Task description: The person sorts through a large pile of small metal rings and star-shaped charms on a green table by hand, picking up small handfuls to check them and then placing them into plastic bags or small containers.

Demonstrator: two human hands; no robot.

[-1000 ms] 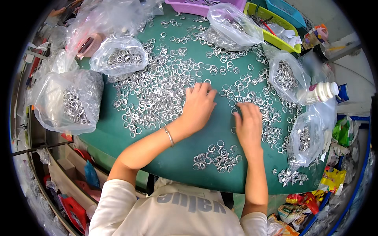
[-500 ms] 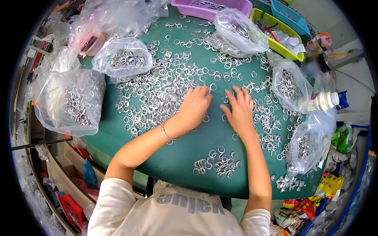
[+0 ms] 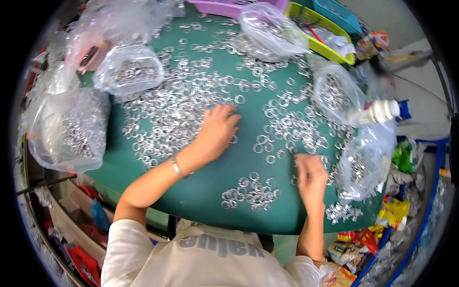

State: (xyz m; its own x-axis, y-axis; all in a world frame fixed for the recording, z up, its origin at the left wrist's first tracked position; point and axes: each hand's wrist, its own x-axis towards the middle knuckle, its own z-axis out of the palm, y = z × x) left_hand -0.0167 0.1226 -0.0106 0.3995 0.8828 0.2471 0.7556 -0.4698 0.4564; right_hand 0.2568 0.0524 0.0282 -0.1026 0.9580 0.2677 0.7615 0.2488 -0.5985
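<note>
Many silver metal rings [image 3: 177,112] lie in a broad heap left of centre on the green table. At the heap's right edge is my left hand [image 3: 217,131], its fingers curled together and pointing down; what they hold, if anything, is hidden. A looser spread of rings [image 3: 291,129] covers the right side. My right hand [image 3: 311,174] is bent down at that spread's near edge, smeared by motion, so its grip is unclear. Between my forearms, closer to me, sits a small separate group of rings [image 3: 251,192]. Small silver pieces [image 3: 343,213] form a pile near the right corner.
Clear plastic bags of rings stand at left [image 3: 69,131], upper left [image 3: 129,71], far middle [image 3: 272,31] and right [image 3: 337,93], [image 3: 361,165]. Purple [image 3: 215,8], yellow-green [image 3: 330,47] and blue trays [image 3: 337,14] line the far edge. A white bottle [image 3: 382,111] lies at right.
My right hand has pulled back toward me from the middle, its spread fingers now bent down. More rings show where it was. The whole view has shifted slightly; my left hand stays by the heap.
</note>
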